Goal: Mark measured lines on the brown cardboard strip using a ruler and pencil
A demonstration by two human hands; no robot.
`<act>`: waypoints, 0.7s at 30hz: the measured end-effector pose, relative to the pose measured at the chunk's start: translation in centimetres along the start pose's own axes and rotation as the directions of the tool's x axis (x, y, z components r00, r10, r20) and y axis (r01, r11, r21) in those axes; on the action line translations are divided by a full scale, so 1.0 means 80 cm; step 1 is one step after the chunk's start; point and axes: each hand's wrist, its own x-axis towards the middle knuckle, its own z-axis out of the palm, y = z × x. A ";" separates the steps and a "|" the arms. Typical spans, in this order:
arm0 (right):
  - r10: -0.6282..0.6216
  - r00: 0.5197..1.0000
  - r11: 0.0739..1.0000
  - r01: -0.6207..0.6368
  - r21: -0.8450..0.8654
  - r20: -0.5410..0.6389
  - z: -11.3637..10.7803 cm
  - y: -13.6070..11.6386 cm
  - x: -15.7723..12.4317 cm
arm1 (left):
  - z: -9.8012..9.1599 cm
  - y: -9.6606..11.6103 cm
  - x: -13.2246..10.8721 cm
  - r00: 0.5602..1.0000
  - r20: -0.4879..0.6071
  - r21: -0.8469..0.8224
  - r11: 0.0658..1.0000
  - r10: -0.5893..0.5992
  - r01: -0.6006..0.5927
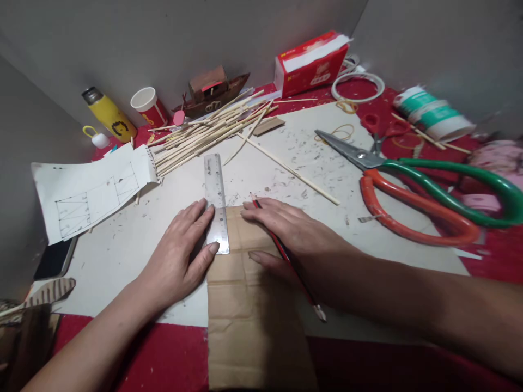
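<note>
My left hand (177, 256) lies flat, fingers stretched out, with its index finger and thumb touching the left side of a clear ruler (216, 201). The ruler's near end rests over a piece of brown cardboard (237, 305), which has creases across it. On the cardboard's far right part is my right hand (281, 228), its fingers extended. A black and red pencil (286, 258) is tucked in that hand, slanting from the fingertips past the thumb toward me. Both hands are over a pale board (122, 261) scattered with dark scraps.
Thin wooden sticks (204, 133) lie piled at the back beside a model boat (216, 92). Large scissors (376, 163) with green and orange handles rest on the right. A sketched paper (102, 190) and a phone (55, 258) are left; a yellow bottle (110, 117) stands behind.
</note>
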 end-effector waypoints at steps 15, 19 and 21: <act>0.021 0.999 1.000 -0.021 -0.008 0.035 0.004 0.002 -0.001 | 0.004 -0.002 0.001 1.000 0.000 0.031 0.999 -0.006 0.006; 0.053 0.997 0.998 -0.054 0.020 0.062 0.004 0.002 0.000 | 0.006 -0.004 0.001 1.000 -0.022 0.002 1.000 -0.023 0.023; 0.068 0.994 0.997 -0.072 0.038 0.083 0.002 0.001 0.002 | 0.006 -0.004 0.000 0.999 -0.041 -0.036 0.999 -0.029 0.028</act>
